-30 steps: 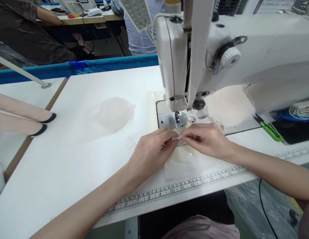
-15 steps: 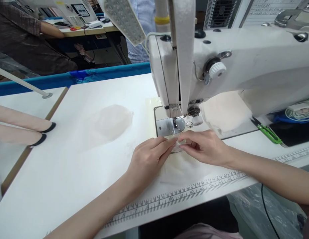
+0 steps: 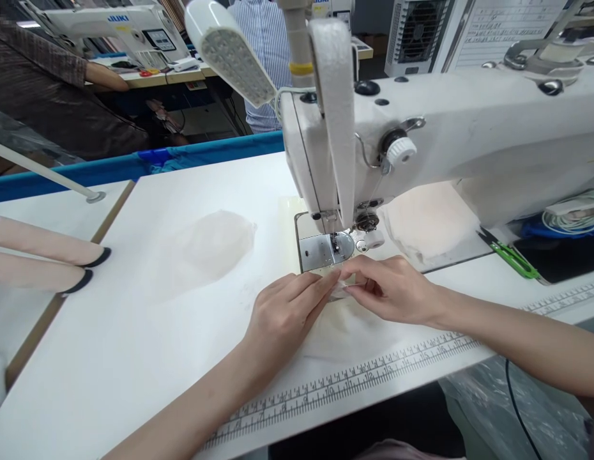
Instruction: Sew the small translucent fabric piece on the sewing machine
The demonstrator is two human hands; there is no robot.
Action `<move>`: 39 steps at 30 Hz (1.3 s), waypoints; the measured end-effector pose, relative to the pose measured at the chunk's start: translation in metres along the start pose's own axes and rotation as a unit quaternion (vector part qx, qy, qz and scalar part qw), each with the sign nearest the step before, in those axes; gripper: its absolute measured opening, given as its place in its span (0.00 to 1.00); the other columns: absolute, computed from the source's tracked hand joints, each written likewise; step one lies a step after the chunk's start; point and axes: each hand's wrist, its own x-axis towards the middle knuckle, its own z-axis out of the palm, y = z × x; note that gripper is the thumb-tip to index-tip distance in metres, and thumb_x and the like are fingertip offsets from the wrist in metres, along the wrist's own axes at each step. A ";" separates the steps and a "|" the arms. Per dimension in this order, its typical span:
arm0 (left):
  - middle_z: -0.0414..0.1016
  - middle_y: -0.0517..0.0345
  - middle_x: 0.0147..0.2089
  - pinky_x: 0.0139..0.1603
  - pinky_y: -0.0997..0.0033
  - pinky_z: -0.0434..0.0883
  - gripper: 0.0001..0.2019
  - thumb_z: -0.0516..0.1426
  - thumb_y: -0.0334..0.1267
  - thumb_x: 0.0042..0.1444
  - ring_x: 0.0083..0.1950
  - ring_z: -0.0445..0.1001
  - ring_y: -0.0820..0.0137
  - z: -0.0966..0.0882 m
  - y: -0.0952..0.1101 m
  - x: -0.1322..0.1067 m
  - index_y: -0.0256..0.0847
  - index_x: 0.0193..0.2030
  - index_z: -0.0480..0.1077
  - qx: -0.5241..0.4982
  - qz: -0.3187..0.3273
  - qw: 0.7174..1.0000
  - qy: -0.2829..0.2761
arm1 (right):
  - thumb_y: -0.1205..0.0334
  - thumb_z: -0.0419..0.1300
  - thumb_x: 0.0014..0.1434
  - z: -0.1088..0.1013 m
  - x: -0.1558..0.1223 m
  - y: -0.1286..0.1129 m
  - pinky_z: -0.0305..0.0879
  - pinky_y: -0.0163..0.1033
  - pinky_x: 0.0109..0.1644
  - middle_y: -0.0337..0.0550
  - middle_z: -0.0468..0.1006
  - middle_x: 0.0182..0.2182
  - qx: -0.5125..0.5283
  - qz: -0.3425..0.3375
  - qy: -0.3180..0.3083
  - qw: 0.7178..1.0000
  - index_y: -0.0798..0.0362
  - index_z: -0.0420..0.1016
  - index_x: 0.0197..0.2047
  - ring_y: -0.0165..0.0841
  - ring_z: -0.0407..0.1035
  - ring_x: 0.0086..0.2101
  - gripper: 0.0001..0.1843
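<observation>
My R hand [image 3: 393, 291] has thumb + index pinched on a thin, see-through whitish fabric piece [image 3: 342, 291]; my L hand [image 3: 287, 306] lies w/ its fingertips at the same cloth, thumb hidden, so can't tell if it's gripping or just pressing. The fabric sits b/w both hands' fingertips, its lower part apparently spread flat on the white counter [image 3: 148, 364] nearer me. Just fwd of my fingertips: the shiny silver needle plate [image 3: 316, 252], under the big white metal sewing machine [image 3: 469, 128]. Beyond my R hand, a pale pink sheer fabric pile [image 3: 431, 220]; farther R of it, green-handled snips w/ black blades [image 3: 512, 255]. L of my L hand & a bit fwd, a faint beige sheer piece [image 3: 215, 246] lies flat; well off L, two pale pink tubes w/ black ends [image 3: 48, 246]. Nearer me than both hands, a b&w printed ruler strip [image 3: 345, 386] runs along the counter's edge.
</observation>
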 end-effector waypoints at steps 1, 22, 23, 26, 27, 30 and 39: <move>0.77 0.59 0.30 0.26 0.77 0.68 0.07 0.56 0.28 0.61 0.27 0.71 0.76 0.000 0.000 0.000 0.37 0.45 0.72 -0.003 -0.001 1.000 0.003 | 0.68 0.54 0.63 0.000 0.000 0.000 0.58 0.27 0.23 0.27 0.65 0.19 -0.002 -0.002 0.001 1.000 0.55 0.66 0.46 0.21 0.59 0.19 0.08; 0.75 0.68 0.24 0.22 0.79 0.66 0.04 0.59 0.34 0.60 0.22 0.71 0.78 -0.012 0.010 0.008 0.42 0.32 0.72 -0.207 -0.205 0.948 -0.125 | 0.67 0.55 0.64 -0.021 0.004 -0.008 0.57 0.30 0.22 0.33 0.76 0.23 -0.059 -0.108 0.016 0.992 0.54 0.72 0.37 0.23 0.66 0.21 0.05; 0.74 0.69 0.23 0.21 0.80 0.66 0.05 0.59 0.34 0.58 0.22 0.71 0.78 -0.013 0.011 0.009 0.43 0.31 0.72 -0.251 -0.231 0.926 -0.161 | 0.66 0.56 0.64 -0.026 0.006 -0.012 0.58 0.30 0.23 0.32 0.75 0.22 -0.019 -0.060 -0.038 0.997 0.54 0.73 0.36 0.22 0.66 0.20 0.06; 0.73 0.70 0.20 0.19 0.78 0.63 0.06 0.59 0.33 0.57 0.19 0.68 0.78 -0.009 0.012 0.009 0.43 0.29 0.73 -0.257 -0.241 0.912 -0.209 | 0.67 0.58 0.61 -0.032 0.012 -0.016 0.56 0.29 0.23 0.28 0.68 0.16 0.050 0.099 -0.167 0.980 0.53 0.74 0.33 0.21 0.61 0.18 0.06; 0.73 0.69 0.21 0.19 0.77 0.62 0.06 0.59 0.32 0.57 0.19 0.68 0.77 -0.006 0.012 0.008 0.43 0.28 0.73 -0.219 -0.226 0.928 -0.200 | 0.67 0.59 0.61 -0.031 0.014 -0.015 0.56 0.29 0.24 0.28 0.67 0.16 0.043 0.128 -0.177 0.975 0.53 0.74 0.32 0.21 0.61 0.18 0.06; 0.76 0.65 0.26 0.24 0.72 0.63 0.05 0.58 0.31 0.57 0.24 0.70 0.73 0.005 0.010 0.003 0.43 0.32 0.73 -0.086 -0.158 0.973 -0.145 | 0.68 0.57 0.61 -0.021 0.018 -0.006 0.55 0.32 0.27 0.31 0.71 0.20 -0.019 0.150 -0.154 0.976 0.53 0.75 0.33 0.24 0.64 0.21 0.06; 0.80 0.58 0.44 0.40 0.61 0.64 0.06 0.59 0.31 0.58 0.42 0.73 0.63 0.011 0.005 0.000 0.41 0.42 0.73 0.103 0.046 0.992 -0.053 | 0.66 0.55 0.62 -0.005 0.021 0.013 0.52 0.33 0.28 0.36 0.78 0.28 -0.084 0.146 -0.099 0.981 0.52 0.76 0.35 0.26 0.68 0.26 0.09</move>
